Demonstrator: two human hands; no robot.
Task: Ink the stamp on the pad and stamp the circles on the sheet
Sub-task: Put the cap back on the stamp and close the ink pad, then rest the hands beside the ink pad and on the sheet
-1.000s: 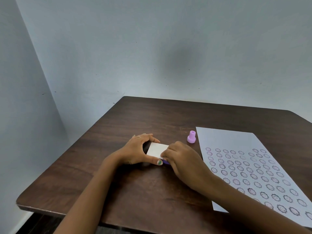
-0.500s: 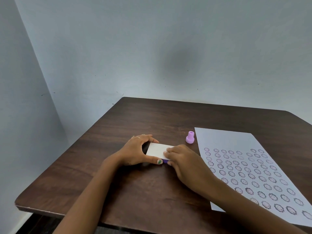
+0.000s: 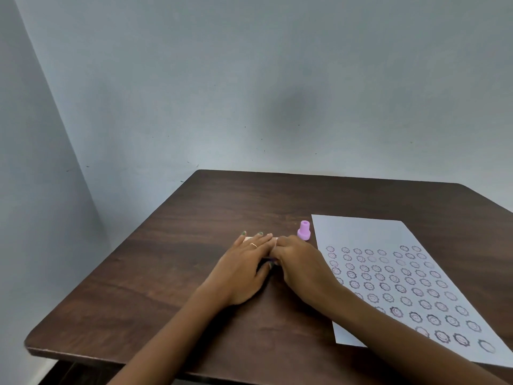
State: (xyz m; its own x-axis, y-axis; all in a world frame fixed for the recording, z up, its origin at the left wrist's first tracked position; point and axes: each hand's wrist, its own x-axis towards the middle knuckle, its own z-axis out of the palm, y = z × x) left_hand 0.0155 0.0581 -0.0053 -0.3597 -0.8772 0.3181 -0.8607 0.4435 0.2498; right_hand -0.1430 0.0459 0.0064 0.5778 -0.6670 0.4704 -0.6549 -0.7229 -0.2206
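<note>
The white ink pad case (image 3: 247,239) lies on the dark wooden table (image 3: 172,273), almost wholly covered by my hands; only a thin white strip shows past the fingertips. My left hand (image 3: 244,266) lies flat across its top, fingers stretched over the far edge and thumb on the near side. My right hand (image 3: 298,262) is curled on the pad's right end. The small purple stamp (image 3: 303,230) stands upright and untouched just beyond my right hand. The white sheet (image 3: 361,232) lies to the right, with rows of stamped circles.
The table stands in a corner between two pale walls. Its front edge runs close below my forearms and its left edge slants off to the left. My right forearm crosses the sheet's near left corner.
My left hand has gone from gripping the pad's left end to lying flat over its top, hiding the white lid. My right hand stays at the pad's right end.
</note>
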